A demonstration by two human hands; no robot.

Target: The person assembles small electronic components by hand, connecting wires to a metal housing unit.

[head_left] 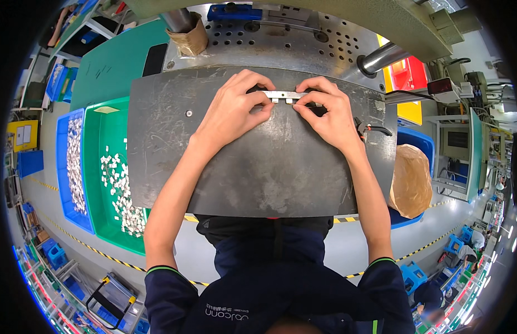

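Note:
Both my hands hold a narrow silver metal strip (284, 94) above the far part of a dark metal plate (258, 167). The strip has small holes, and two small white pieces sit along its near edge. My left hand (234, 106) pinches its left end between thumb and fingers. At the right end, my right hand (328, 111) grips it the same way, thumb below and fingers above. The fingertips cover both ends of the strip. Dark-handled pliers (364, 128) lie on the plate just right of my right hand.
A green bin (105, 222) with many small white parts stands at the left, beside a blue bin (61, 150) of similar parts. Beyond the plate is a perforated metal machine bed (280, 47) with posts (381, 58). Brown paper (409, 178) lines a blue bin at the right.

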